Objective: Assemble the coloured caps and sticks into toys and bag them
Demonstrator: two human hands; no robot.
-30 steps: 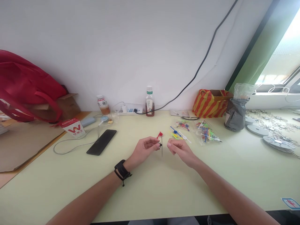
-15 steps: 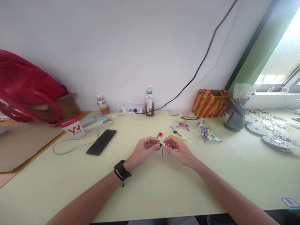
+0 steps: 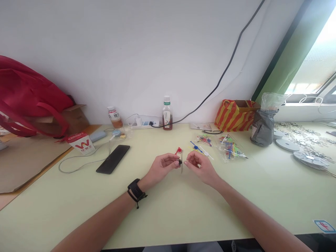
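Observation:
Between the thumb and fingers of my left hand (image 3: 166,163) is a small black part (image 3: 180,162). A thin grey flat piece (image 3: 182,169), seen nearly edge-on, stands upright against the black part. Just to the right, my right hand (image 3: 199,163) has its thumb and fingertips pinched close by the grey piece. Something tiny and pale may be at those fingertips, too small to name. Behind the hands lies a red plastic spinner piece (image 3: 179,150). A blue plastic spinner piece (image 3: 196,147) and a white one (image 3: 207,153) lie behind my right hand.
Clear bags of coloured plastic pieces (image 3: 232,150) lie at right, near a striped bag (image 3: 236,115), a grey bag (image 3: 263,129) and grey discs (image 3: 311,159). A phone (image 3: 113,159), a paper box (image 3: 81,143) and a cable are at left. A bottle (image 3: 167,113) stands by the wall.
The thin grey piece has turned slightly, showing a bit more of its face. My right fingertips have drawn a little away from it; my left hand has stayed in place.

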